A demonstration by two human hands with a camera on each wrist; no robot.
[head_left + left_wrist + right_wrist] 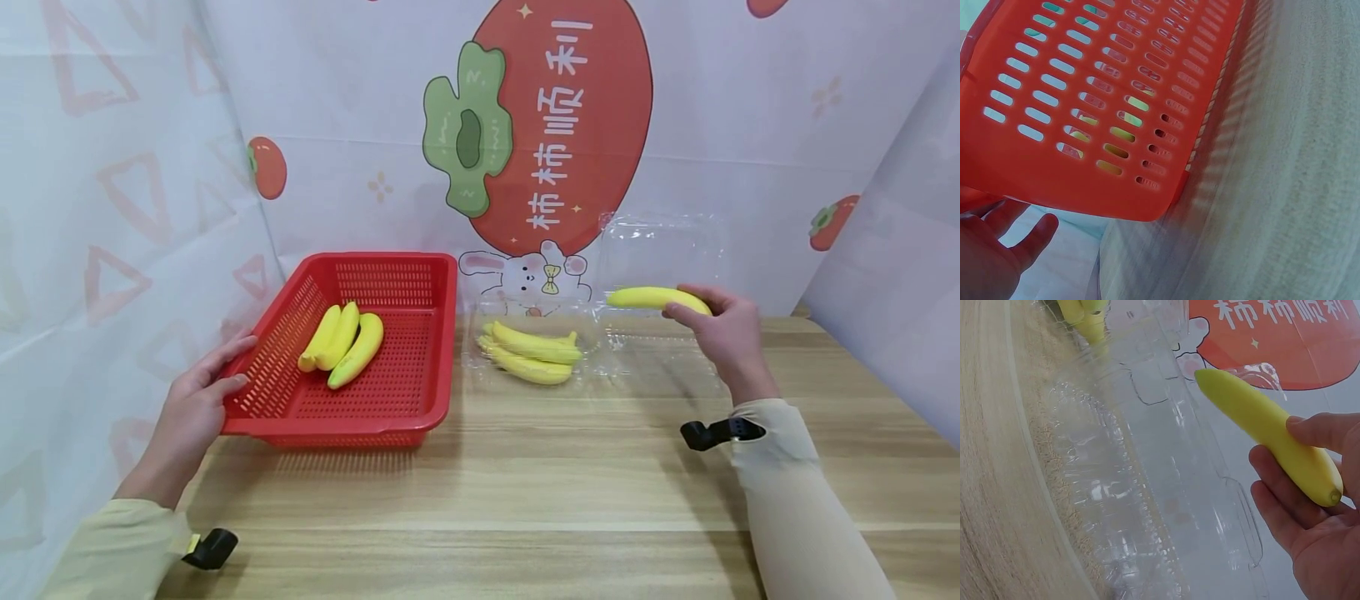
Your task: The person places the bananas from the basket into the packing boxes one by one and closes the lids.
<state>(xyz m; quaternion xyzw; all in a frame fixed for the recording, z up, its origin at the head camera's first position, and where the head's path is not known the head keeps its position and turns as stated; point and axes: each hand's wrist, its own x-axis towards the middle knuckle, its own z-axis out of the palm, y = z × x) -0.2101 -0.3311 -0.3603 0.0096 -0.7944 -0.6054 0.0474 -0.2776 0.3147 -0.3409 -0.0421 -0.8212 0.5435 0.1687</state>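
My right hand [731, 337] holds a yellow banana [647, 298] between thumb and fingers, above the right part of a clear plastic container [660, 358]; in the right wrist view the banana [1260, 425] points away from the palm [1329, 556]. Several bananas [532, 354] lie in the container's left part. The left hand [191, 404] grips the left rim of a red basket [446, 367], which holds three bananas [363, 350]. Seen from the left wrist, that hand [991, 256] is at the corner of the basket [1072, 194], its fingers partly hidden by the rim.
The container's clear lid [663, 250] stands raised against the printed backdrop [337, 75]. A wood-grain tabletop [480, 517] extends in front, and a white side sheet [75, 250] hangs close beside my left hand.
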